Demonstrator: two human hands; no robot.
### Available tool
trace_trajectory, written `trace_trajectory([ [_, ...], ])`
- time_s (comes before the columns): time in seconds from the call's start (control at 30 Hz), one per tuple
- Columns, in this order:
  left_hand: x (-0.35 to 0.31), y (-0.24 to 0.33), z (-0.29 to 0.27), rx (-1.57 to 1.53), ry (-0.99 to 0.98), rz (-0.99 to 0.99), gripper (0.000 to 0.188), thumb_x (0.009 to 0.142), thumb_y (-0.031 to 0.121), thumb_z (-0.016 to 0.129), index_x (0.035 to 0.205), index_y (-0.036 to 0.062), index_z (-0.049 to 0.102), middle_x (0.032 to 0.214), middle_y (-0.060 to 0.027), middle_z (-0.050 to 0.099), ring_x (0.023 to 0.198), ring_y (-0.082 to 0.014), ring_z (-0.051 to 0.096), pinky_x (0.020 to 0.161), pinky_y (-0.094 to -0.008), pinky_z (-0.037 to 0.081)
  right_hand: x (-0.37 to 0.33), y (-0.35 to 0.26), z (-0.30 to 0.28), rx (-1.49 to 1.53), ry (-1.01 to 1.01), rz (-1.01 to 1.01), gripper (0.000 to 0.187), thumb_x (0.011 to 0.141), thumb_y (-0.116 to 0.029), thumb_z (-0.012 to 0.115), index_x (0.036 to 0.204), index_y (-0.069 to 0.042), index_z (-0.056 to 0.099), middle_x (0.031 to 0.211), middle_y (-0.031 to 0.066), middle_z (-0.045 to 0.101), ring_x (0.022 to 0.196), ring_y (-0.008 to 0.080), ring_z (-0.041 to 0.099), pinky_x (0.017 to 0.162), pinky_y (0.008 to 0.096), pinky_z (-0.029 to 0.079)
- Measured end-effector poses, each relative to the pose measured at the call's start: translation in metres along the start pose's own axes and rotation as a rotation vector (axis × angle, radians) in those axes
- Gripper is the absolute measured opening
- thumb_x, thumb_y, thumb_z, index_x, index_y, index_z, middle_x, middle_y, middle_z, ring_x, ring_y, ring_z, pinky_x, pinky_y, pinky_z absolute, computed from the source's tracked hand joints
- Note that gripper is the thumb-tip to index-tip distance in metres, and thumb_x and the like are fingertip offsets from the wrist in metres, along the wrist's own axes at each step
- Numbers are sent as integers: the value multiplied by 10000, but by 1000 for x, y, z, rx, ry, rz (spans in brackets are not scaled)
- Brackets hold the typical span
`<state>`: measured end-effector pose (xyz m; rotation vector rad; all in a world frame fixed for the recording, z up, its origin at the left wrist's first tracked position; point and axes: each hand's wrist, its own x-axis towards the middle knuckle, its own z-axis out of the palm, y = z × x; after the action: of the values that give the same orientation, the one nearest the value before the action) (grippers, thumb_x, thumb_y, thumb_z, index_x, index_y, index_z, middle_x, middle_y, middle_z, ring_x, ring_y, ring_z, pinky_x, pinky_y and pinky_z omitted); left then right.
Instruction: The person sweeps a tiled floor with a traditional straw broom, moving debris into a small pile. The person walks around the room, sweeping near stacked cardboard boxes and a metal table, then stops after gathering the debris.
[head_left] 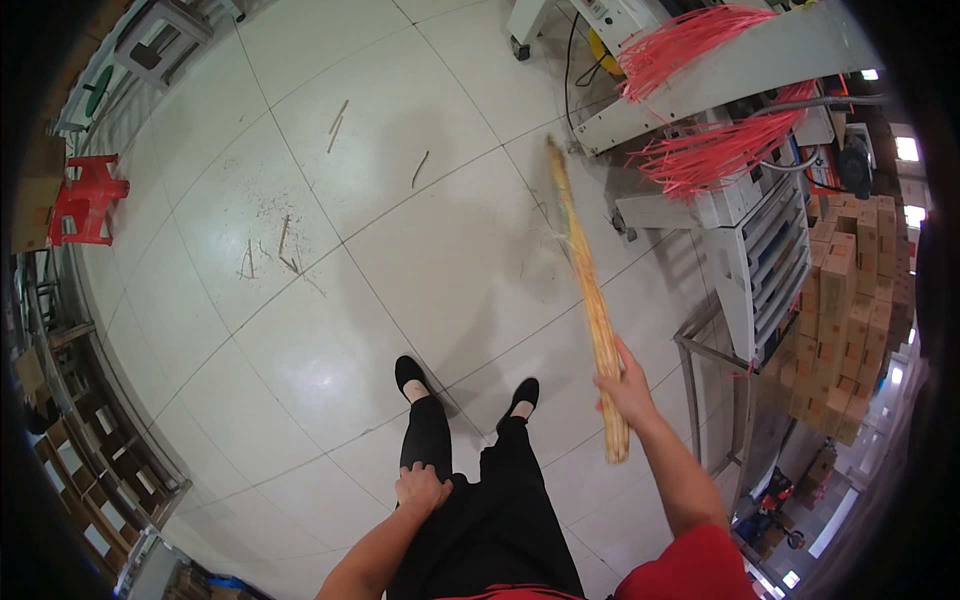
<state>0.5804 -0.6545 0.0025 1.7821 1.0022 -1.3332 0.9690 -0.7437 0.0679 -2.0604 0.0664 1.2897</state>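
My right hand [626,385] grips a long bundle of thin bamboo sticks [585,280] near its lower end. The bundle slants up and away, its far tip close to the base of a white machine [700,75]. My left hand [422,488] rests on my left thigh, fingers curled against the black trousers, holding nothing. Both my black shoes stand on the white tiled floor [330,360]. A few loose sticks and splinters [283,240] lie scattered on the tiles ahead to the left.
Bunches of red strips [690,160] hang from the machine at the upper right. Stacked cardboard boxes [850,310] stand at the right beside a metal frame [715,370]. A red stool [85,205] sits at the left, near shelving [90,440].
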Motion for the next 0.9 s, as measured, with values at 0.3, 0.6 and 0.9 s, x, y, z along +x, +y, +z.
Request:
trace_trajectory([
  [0.3,-1,19,12,29,-9,-21,526,852,497,622,1183,89,643,1283,-109,561,1210,-356,505,928,-461,501,-147,242,-50,60,376,571,220,770,-21,654,914,-2,487,686,95,545,419,198,536,367,355,475],
  [0.6,1,20,15,37,-37,-40,541,838,498,637,1204,100,640,1329,-101,539,1224,-364,488,942,-480,487,20,266,71,437,359,628,150,767,60,621,856,0,516,701,112,546,524,236,573,461,360,517],
  [0.9,5,6,24,30,9,0,527,833,492,638,1185,99,648,1352,-109,527,1215,-363,489,923,-478,491,109,86,283,53,33,249,445,771,-53,629,1152,68,434,946,200,634,671,300,688,560,409,585],
])
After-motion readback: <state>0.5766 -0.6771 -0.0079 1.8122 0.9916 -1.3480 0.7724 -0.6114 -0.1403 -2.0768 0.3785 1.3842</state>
